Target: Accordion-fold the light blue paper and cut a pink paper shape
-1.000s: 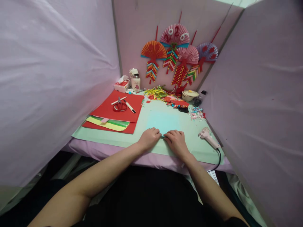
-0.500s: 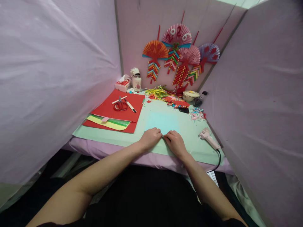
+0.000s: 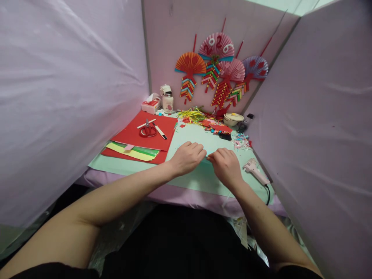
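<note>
My left hand point(image 3: 189, 158) and my right hand point(image 3: 226, 166) are raised a little above the table, close together with fingers pinched. Between them a small piece of a light blue sheet of paper point(image 3: 207, 155) shows, its near edge held by both hands. Most of the sheet is hidden behind my hands or seen nearly edge-on, so I cannot tell its full shape. Below lies the pale green table cover point(image 3: 192, 186).
On the left, red-handled scissors point(image 3: 148, 130), a white pen point(image 3: 147, 123) and a cutter point(image 3: 161, 131) lie on red card sheets point(image 3: 133, 133). A glue gun point(image 3: 256, 172) with a cord lies right. Yellow strips point(image 3: 192, 114), paper scraps point(image 3: 241, 142) and a lidded bowl point(image 3: 233, 118) sit behind.
Both hands have risen off the table and moved slightly right and away from me. The blue sheet, flat on the table before, has been lifted with them.
</note>
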The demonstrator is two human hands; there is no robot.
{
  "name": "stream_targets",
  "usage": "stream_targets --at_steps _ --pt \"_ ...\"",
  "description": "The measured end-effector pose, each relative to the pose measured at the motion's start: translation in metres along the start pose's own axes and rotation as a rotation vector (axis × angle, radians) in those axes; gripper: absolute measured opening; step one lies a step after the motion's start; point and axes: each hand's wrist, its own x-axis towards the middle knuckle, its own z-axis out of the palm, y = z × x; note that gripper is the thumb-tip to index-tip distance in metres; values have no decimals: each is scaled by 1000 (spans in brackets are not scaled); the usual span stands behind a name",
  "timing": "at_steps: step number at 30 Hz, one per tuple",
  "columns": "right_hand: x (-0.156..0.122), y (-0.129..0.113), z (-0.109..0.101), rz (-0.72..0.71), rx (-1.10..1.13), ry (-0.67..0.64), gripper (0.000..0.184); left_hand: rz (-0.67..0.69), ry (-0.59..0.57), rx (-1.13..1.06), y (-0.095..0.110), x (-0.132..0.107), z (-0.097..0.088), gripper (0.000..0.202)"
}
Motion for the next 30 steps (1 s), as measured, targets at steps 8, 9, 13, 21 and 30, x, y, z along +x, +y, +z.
stream_targets --at_steps 8,9,13,21,30 --pt "26 14 -28 -27 -8 11 28 26 92 62 -27 16 -26 29" --pt "27 15 -30 -24 -4 14 30 31 101 69 -30 17 -27 30" --pt "30 17 -37 -15 11 29 36 63 114 61 -36 16 -33 31" --pt "20 17 -48 -107 45 -47 15 79 5 10 -32 8 -48 22" --pt "6 26 -47 -61 51 18 34 56 74 20 -37 -8 -45 30"
